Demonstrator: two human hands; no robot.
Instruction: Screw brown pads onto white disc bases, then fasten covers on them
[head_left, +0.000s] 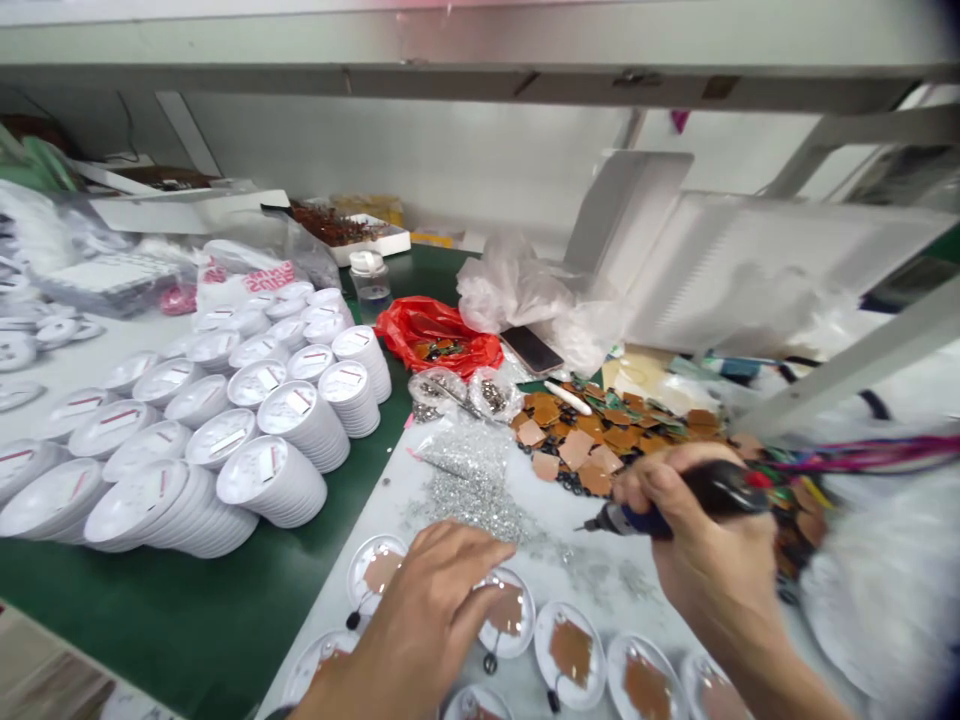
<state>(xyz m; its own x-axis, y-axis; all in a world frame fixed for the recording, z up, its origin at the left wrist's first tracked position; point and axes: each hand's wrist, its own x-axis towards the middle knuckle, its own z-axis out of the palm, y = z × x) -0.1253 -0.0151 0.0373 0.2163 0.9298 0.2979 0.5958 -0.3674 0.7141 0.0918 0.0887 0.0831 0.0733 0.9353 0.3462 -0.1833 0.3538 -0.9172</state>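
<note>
My right hand (697, 530) is shut on a dark handheld rotary tool (675, 510) with a blue collar and a metal tip, with coloured wires (862, 455) trailing right. The tip hangs above a white work surface (600, 590), apart from the silver glitter (472, 490) scattered there. My left hand (420, 625) lies spread, palm down, holding nothing visible. It rests over a row of round white discs (570, 655) with brown square pads. Its palm hides part of them. Tan square pieces (577, 450) lie heaped beyond the tool.
Many stacks of white round dials (274, 480) stand on a green mat (187, 610) at left. Beyond are a red plastic bag (439, 338), a dark phone (531, 350), crumpled clear plastic (517, 290), a small jar (371, 280), and white boards (750, 270) under an overhead shelf (450, 85).
</note>
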